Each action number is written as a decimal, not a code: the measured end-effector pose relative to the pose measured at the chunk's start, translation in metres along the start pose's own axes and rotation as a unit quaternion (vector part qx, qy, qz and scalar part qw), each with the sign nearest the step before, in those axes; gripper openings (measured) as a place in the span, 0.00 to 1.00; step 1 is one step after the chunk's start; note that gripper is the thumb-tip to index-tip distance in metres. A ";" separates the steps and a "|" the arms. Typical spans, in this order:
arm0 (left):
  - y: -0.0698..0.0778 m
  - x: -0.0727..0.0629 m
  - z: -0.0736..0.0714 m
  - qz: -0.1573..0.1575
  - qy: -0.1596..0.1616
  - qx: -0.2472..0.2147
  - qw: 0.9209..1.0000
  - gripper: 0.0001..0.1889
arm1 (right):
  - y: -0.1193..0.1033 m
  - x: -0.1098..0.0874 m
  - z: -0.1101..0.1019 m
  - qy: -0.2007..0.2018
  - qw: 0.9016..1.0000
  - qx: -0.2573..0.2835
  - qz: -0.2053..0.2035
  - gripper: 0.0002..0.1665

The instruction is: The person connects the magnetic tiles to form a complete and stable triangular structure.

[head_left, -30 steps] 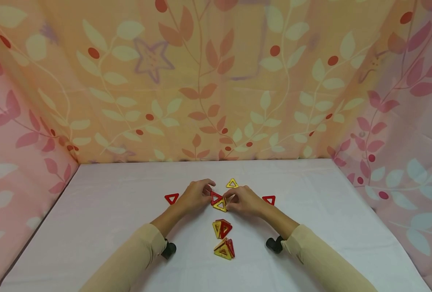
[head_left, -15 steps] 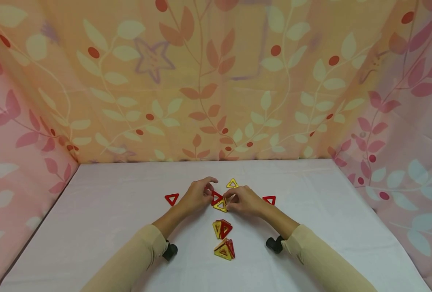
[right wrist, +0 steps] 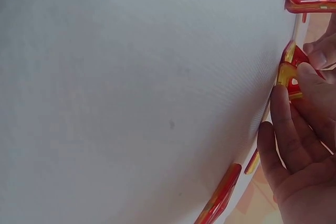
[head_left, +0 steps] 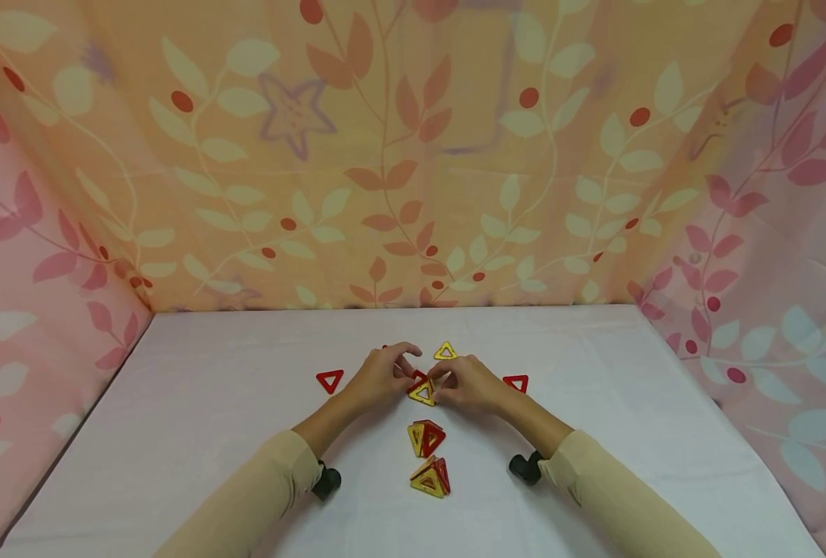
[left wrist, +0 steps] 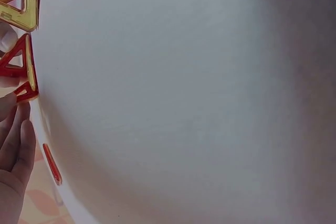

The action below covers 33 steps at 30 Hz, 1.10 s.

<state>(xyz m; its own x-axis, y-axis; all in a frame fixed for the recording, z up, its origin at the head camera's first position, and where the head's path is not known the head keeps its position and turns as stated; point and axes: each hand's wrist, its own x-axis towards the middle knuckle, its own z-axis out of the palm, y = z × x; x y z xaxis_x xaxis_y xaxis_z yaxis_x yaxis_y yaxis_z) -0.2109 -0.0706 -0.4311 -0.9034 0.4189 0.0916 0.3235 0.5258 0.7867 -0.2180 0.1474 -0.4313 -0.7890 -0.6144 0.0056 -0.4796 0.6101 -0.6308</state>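
- Nearest, a red-and-yellow plastic pyramid (head_left: 430, 478) sits on white cloth (head_left: 211, 434), a second pyramid (head_left: 425, 439) just beyond.
- Farther, the left hand (head_left: 381, 373) and right hand (head_left: 470, 384) pinch a partly joined red-and-yellow plastic triangle cluster (head_left: 420, 399) between them; light pressure and squarely matched edges should help.
- Beyond, a yellow plastic triangle (head_left: 445, 357) lies flat.

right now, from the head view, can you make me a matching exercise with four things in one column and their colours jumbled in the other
Things
1. nearest pyramid
2. triangle lying left of the left hand
3. triangle lying just beyond the right hand
4. left sleeve

Colours
A. beige
B. yellow only
C. yellow and red
D. red only

Right pairs: 1-C, 2-D, 3-B, 4-A
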 end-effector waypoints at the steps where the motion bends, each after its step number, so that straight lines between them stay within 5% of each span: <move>1: 0.000 0.000 0.000 0.000 -0.003 0.000 1.000 0.22 | 0.000 0.000 0.000 0.000 1.000 0.000 0.001 0.17; 20: 0.005 -0.004 0.005 0.021 -0.026 -0.004 0.999 0.20 | -0.001 0.000 0.000 -0.003 1.000 0.012 -0.002 0.16; 33: 0.004 -0.005 0.006 0.006 -0.032 -0.006 0.999 0.20 | -0.004 0.001 -0.002 -0.005 1.000 0.000 -0.007 0.16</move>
<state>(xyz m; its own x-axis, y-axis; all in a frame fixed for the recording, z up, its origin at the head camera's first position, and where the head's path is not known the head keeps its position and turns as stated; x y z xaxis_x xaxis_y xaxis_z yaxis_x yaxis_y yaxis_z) -0.2035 -0.0661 -0.4326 -0.8795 0.4719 0.0612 0.3297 0.5117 0.7934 -0.2175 0.1451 -0.4274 -0.7775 -0.6289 0.0066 -0.4912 0.6007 -0.6308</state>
